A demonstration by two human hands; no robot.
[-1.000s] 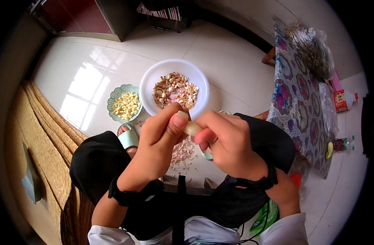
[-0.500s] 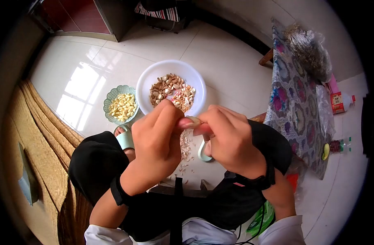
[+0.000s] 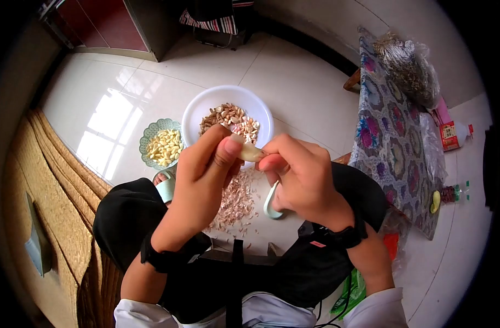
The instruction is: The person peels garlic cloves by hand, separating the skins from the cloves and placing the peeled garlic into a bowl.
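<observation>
A pale garlic clove [image 3: 250, 152] is pinched between my two hands above the floor. My left hand [image 3: 206, 161] grips its left end with thumb and forefinger. At the other end, the thumb and fingertips of my right hand [image 3: 302, 172] close on its tip, where a bit of brownish skin shows. Just beyond my hands stands a white basin [image 3: 191, 117] with unpeeled garlic cloves [image 3: 228, 116] in it. To its left, a green scalloped bowl [image 3: 146, 139] holds peeled cloves [image 3: 164, 146]. Shed garlic skins [image 3: 234, 203] lie scattered on the floor below.
My feet in light green slippers [image 3: 165, 190] flank the skins. Rolled woven mats [image 3: 56, 208] lie at the left. A flower-patterned cloth [image 3: 386, 131] covers a low table at the right, bearing a plastic bag [image 3: 411, 68]. Bottles [image 3: 455, 135] lie beyond it.
My left hand has turned, its thumb now on top, and more of the clove shows. Both hands have shifted slightly, uncovering more of the skins on the floor.
</observation>
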